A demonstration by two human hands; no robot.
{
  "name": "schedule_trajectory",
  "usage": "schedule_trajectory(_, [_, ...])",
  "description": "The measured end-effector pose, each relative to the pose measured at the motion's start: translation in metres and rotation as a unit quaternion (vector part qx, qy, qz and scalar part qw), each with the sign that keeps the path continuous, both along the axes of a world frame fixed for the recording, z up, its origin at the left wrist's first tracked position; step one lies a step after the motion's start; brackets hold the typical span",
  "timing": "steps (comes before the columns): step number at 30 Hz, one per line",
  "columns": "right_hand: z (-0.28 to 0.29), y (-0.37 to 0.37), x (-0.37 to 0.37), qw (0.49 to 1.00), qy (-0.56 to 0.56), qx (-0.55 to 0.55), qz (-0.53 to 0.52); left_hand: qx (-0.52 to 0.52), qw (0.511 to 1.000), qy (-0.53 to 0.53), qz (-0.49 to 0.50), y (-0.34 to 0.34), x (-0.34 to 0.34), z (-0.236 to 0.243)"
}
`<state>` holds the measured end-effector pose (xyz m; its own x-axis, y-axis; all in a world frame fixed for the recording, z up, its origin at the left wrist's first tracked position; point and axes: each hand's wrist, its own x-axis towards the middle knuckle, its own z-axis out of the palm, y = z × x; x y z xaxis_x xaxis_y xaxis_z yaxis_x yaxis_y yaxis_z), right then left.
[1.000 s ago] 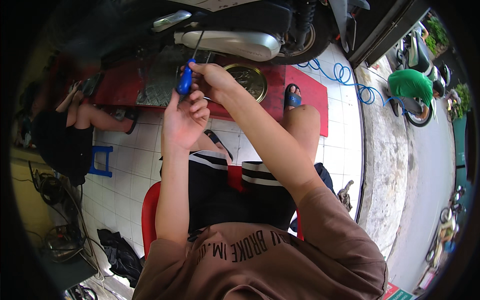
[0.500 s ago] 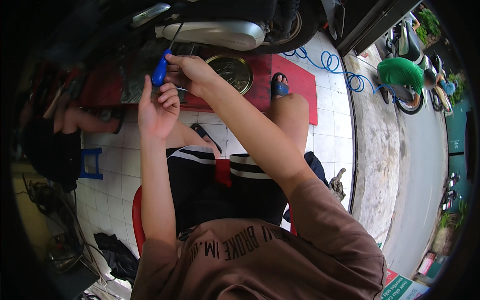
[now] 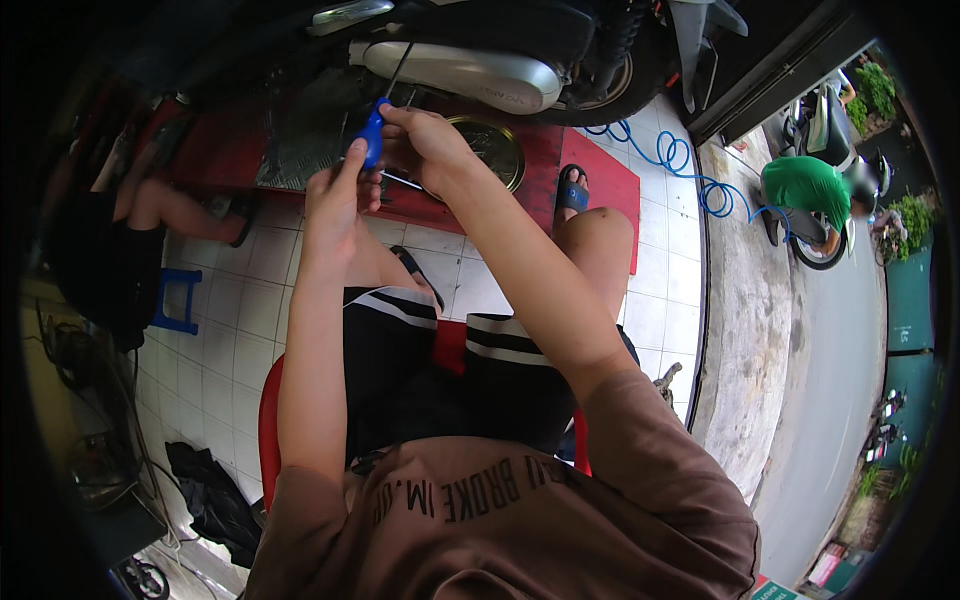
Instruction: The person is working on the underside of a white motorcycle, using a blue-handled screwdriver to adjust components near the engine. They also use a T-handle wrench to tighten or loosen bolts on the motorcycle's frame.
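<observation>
My left hand [image 3: 335, 200] holds a screwdriver with a blue handle [image 3: 372, 133]; its thin shaft points up toward the silver exhaust pipe [image 3: 455, 70] of a motorbike parked in front of me. My right hand [image 3: 425, 145] is closed around the same blue handle from the right, and a thin metal rod sticks out below it. Both hands are raised together in front of the bike, above a round brass-coloured tray [image 3: 492, 150] lying on a red platform [image 3: 590, 170]. I sit on a red plastic chair [image 3: 270, 420].
Another person [image 3: 140, 230] crouches at the left beside a small blue stool [image 3: 175, 300]. The motorbike's rear wheel [image 3: 615, 75] stands at the top. A blue hose [image 3: 690, 175] coils on the white tiles. A person in a green shirt [image 3: 810, 190] sits on a scooter by the road.
Both hands with the blue-handled screwdriver have stayed together in front of the bike; the view has shifted slightly, so they sit a bit lower and more to the right than half a second ago.
</observation>
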<state>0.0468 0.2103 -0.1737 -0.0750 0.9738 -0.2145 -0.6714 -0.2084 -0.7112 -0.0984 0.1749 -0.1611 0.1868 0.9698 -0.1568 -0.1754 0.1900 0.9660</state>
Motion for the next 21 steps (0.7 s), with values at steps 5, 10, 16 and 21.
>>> schedule_trajectory(5, [0.000,-0.001,-0.001,0.995,-0.079,-0.051,-0.022,0.226,0.886,0.399,0.070,0.001,-0.002,-0.002])
schedule_trajectory(10, [0.002,-0.002,-0.016,0.993,-0.117,-0.004,-0.029,0.349,0.781,0.507,0.104,-0.014,0.001,-0.003])
schedule_trajectory(16, [-0.003,0.006,-0.011,0.993,-0.116,0.000,-0.035,0.216,0.938,0.261,0.070,-0.013,-0.005,-0.019])
schedule_trajectory(21, [0.008,0.002,-0.010,0.990,-0.140,-0.011,-0.028,-0.139,0.948,-0.255,-0.131,-0.015,-0.006,-0.028])
